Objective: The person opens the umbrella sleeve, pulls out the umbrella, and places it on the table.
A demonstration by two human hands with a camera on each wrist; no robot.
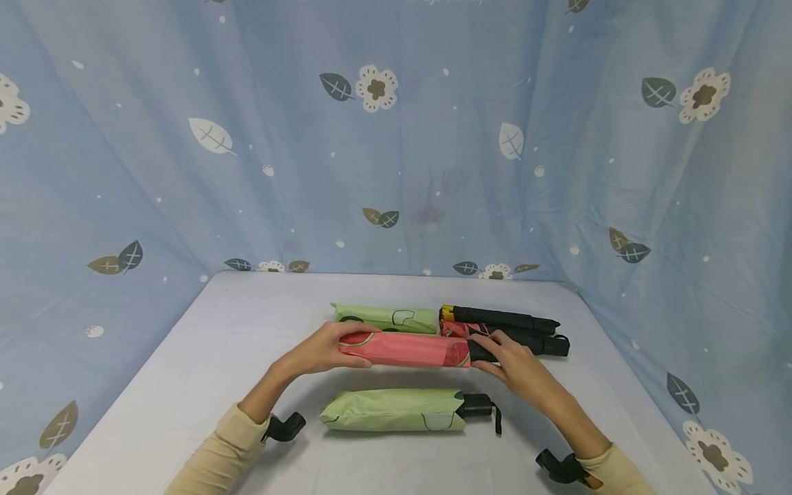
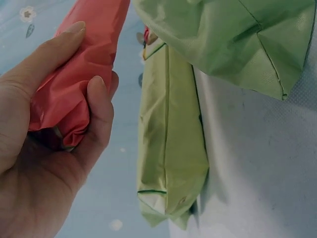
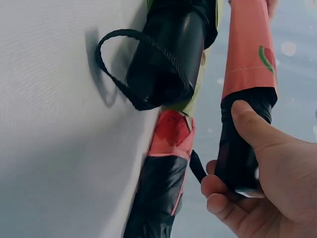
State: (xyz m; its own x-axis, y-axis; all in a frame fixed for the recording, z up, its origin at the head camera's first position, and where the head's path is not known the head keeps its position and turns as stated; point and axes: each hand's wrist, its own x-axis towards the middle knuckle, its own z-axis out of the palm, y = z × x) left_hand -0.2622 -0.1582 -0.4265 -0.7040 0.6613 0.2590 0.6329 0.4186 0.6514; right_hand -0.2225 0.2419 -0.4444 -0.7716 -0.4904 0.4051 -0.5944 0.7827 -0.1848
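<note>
A folded pink-red umbrella (image 1: 402, 349) is held level above the white table by both hands. My left hand (image 1: 331, 347) grips its covered end; in the left wrist view the thumb lies along the red fabric (image 2: 81, 69) and the fingers curl beneath. My right hand (image 1: 520, 364) holds the black handle (image 3: 242, 139) at the other end, thumb on top. Nearer to me lies a folded green umbrella (image 1: 396, 410) with a black handle (image 1: 475, 405) and a wrist strap (image 3: 116, 34).
Behind the held umbrella lie another green umbrella (image 1: 386, 316), a black umbrella with a yellow end (image 1: 501, 318), and a red umbrella with a black handle (image 1: 532, 342), partly hidden. A blue patterned curtain (image 1: 427, 137) surrounds the white table (image 1: 260, 302).
</note>
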